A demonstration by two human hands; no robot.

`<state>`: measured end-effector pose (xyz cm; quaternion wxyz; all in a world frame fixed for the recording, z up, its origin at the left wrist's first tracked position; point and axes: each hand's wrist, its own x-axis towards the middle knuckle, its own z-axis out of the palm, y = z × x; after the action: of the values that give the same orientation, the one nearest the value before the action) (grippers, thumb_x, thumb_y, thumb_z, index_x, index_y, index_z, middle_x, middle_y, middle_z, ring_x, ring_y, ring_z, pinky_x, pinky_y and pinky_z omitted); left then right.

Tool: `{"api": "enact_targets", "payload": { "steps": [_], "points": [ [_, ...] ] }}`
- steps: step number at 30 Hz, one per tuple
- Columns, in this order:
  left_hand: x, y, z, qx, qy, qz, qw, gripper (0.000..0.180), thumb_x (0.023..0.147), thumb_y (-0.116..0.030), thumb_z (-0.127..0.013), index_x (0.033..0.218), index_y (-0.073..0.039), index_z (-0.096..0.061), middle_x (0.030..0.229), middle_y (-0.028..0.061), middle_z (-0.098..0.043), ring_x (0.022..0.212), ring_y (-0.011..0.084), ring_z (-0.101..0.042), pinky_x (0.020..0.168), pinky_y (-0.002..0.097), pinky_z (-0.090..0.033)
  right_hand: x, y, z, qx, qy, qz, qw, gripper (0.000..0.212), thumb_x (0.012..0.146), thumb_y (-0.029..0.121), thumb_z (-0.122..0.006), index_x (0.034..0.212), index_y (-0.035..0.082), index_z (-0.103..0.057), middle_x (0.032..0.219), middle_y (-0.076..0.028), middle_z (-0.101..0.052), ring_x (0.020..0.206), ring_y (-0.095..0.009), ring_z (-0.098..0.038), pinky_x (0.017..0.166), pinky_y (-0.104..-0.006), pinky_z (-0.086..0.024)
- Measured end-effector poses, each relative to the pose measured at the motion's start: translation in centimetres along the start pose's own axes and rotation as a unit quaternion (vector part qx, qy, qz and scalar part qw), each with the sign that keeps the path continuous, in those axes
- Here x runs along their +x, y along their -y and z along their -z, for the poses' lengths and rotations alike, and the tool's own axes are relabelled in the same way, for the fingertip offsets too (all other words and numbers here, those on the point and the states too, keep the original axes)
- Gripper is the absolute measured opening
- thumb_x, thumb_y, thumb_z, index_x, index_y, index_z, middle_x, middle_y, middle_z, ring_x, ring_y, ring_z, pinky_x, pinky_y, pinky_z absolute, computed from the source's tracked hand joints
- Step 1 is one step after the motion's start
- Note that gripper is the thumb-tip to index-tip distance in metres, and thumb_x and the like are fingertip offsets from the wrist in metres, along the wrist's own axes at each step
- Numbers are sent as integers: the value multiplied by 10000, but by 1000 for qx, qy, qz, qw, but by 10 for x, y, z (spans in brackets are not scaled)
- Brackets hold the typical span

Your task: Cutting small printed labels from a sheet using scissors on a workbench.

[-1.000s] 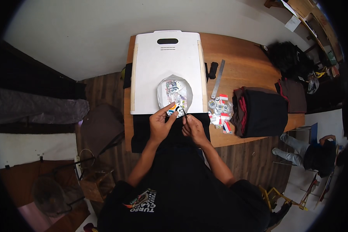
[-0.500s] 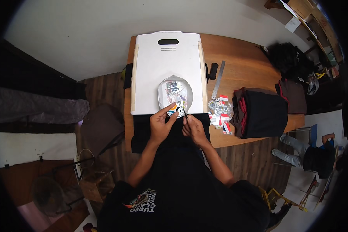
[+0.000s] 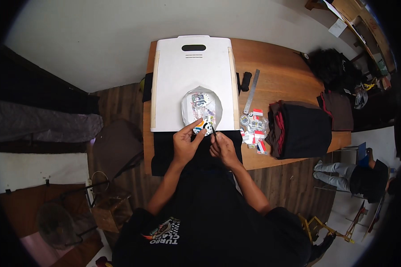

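Note:
Thumb and forefinger of my left hand (image 3: 185, 141) pinch a small printed patch (image 3: 200, 127) with orange, blue, black and white shapes. My right hand (image 3: 223, 147) is closed around a slim dark tool (image 3: 214, 129), whose tip meets the patch's right edge; its exact kind is too small to make out. Both hands are over the near rim of a white round container (image 3: 217, 105). Inside the container lie clear and printed scraps (image 3: 199, 100). It rests on the near part of a large white board (image 3: 171, 84) with an oval slot.
Right of the board lie a steel ruler (image 3: 251, 91), a black rolled item (image 3: 246, 82) and a pile of patches (image 3: 255, 129). Folded dark garments (image 3: 305, 131) are stacked beyond on the wooden table (image 3: 272, 62). Another person (image 3: 365, 178) is at the far right.
My hands, the patch and the dark tool stay almost in place, with only a slight shift at the tool's tip. The other person's arm and body have moved.

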<state>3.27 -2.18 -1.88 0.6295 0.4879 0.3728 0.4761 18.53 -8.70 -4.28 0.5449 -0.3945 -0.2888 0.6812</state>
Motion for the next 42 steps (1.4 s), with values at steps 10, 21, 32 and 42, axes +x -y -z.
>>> {"api": "enact_targets", "payload": {
  "steps": [10,21,32,42],
  "points": [
    [-1,0,-1,-2,-4,5,1000,407,912,80,-686,1306,113,-590,1209,172,-665,1105,157,-624,982,273,-499,-1,1,-1,-5,-4,6,1000,374,1104,400,-375,947,77,-480,576,56,-263,458,-61,-236,486,-248,-243],
    [0,1,-2,1,1,-2,1000,416,908,87,-686,1311,111,-586,1203,169,-669,1100,154,-624,987,275,-499,0,0,-3,9,-10,16,1000,375,1107,396,-370,947,74,-477,568,57,-274,450,-57,-232,472,-247,-240],
    [0,2,-1,0,4,-14,1000,409,909,89,-683,1308,109,-591,1193,160,-674,1093,152,-625,979,268,-497,0,2,-3,5,-11,15,1000,372,1110,386,-360,945,74,-477,564,56,-270,445,-57,-229,470,-250,-241],
    [0,4,0,-4,-2,-7,1000,408,911,86,-684,1308,106,-594,1206,164,-666,1098,152,-621,978,272,-497,2,-2,1,11,-9,23,1000,371,1108,387,-369,949,70,-479,564,58,-269,442,-54,-230,463,-244,-236]
  ]
}}
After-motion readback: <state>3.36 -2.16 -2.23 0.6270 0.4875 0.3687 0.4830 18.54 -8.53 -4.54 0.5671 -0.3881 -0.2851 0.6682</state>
